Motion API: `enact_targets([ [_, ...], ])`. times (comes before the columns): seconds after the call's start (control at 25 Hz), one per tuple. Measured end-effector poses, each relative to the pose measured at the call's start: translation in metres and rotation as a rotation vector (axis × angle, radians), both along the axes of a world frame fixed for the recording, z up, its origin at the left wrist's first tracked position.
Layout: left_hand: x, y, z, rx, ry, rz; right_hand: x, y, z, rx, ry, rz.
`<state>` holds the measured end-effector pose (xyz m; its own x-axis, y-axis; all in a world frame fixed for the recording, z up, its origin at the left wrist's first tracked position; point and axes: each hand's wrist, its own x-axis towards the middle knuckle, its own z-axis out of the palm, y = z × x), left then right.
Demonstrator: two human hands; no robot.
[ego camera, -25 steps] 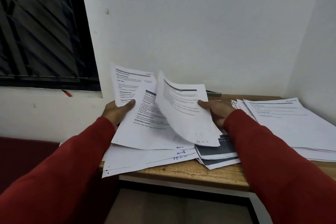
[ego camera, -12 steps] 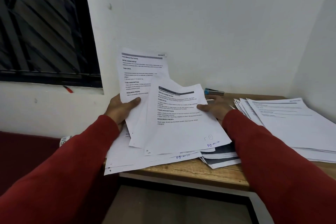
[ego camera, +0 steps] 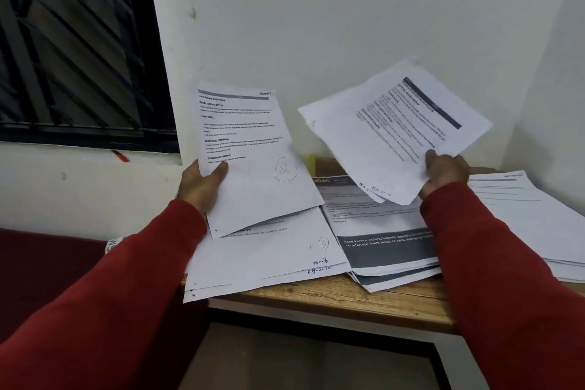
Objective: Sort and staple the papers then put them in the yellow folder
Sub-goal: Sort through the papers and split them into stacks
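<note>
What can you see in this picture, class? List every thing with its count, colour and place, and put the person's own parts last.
Sheet marked 2: one, white, raised in the left hand.
Lifted sheets: a few, exact count unclear, white, tilted in the right hand.
Left pile: several sheets, white, on the desk and overhanging its front edge.
Dark-banded pages: several, white and grey, mid-desk.
Right pile: several sheets, white, desk's right end.
Yellow item: one, mostly hidden behind the papers.
Desk: one, wooden brown, against the wall.
Wall: white, behind the desk.
Window: one, dark grille, upper left.
Left hand: one, red sleeve.
Right hand: one, red sleeve.
</note>
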<state>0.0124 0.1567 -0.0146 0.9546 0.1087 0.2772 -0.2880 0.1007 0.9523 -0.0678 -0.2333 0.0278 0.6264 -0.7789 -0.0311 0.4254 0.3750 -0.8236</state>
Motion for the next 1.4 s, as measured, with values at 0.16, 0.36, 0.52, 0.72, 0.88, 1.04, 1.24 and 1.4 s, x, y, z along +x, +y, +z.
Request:
enact_targets([
  [0.16,0.000,0.000,-0.001,-0.001,-0.007,-0.008,-0.008,0.006,0.004,0.143,-0.091,0.274],
  [0.36,-0.004,-0.004,0.001,0.004,-0.018,-0.076,-0.013,0.032,0.005,0.145,-0.109,0.550],
  [0.52,-0.006,-0.006,0.002,-0.008,-0.023,-0.094,-0.015,0.037,0.009,0.120,-0.166,0.580],
  [0.72,-0.005,-0.005,0.001,-0.015,-0.029,-0.113,-0.013,0.042,0.005,0.049,-0.198,0.642],
  [0.88,-0.003,-0.004,0.000,-0.014,-0.023,-0.104,-0.009,0.044,0.003,-0.067,-0.167,0.558],
  [1.04,-0.002,-0.004,-0.001,-0.015,-0.025,-0.103,-0.004,0.038,0.000,-0.078,-0.159,0.510],
  [1.24,-0.001,-0.002,0.000,-0.016,-0.021,-0.090,-0.004,0.043,0.002,-0.120,-0.212,0.415],
  [1.4,0.000,0.001,-0.002,-0.012,-0.012,-0.043,-0.004,0.045,0.001,-0.164,-0.176,0.361],
])
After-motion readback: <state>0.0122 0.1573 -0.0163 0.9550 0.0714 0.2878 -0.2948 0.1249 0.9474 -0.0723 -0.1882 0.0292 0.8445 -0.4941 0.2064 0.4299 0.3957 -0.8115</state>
